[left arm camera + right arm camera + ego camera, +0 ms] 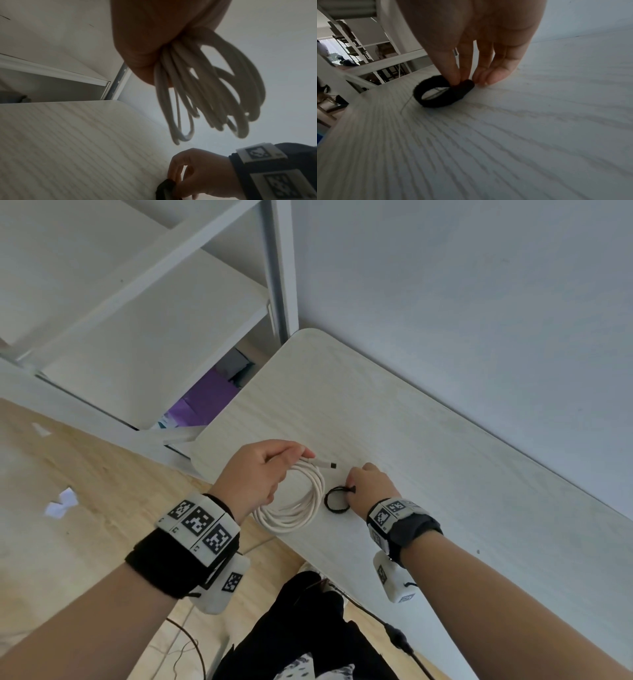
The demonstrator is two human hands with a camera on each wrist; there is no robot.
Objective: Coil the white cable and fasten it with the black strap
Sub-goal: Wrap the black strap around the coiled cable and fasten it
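1. The left hand (255, 474) is clamped around the coiled white cable (301, 501), fingers curled over the top of the bundle; the loops hang below the fist, above the near edge of the table (445, 460).
2. The right hand (368, 487) pinches the black strap (337, 499) between thumb and fingertip; in the right wrist view the other fingertips (494, 75) touch the tabletop just beside it.
3. The strap is rolled into a small ring lying on the table, just right of the hanging coil. Whether the two touch cannot be told.
4. Hidden: the left hand's fingers cover the part of the cable they grip, and in the left wrist view the hand (154, 33) is cut off by the top edge, so only the loops (205, 94) show, blurred.
5. One plug end (323, 463) sticks out of the left fist, pointing right and slightly away, toward the wall; the other end is not visible.
6. The coil's long axis runs from the fist down toward the person.
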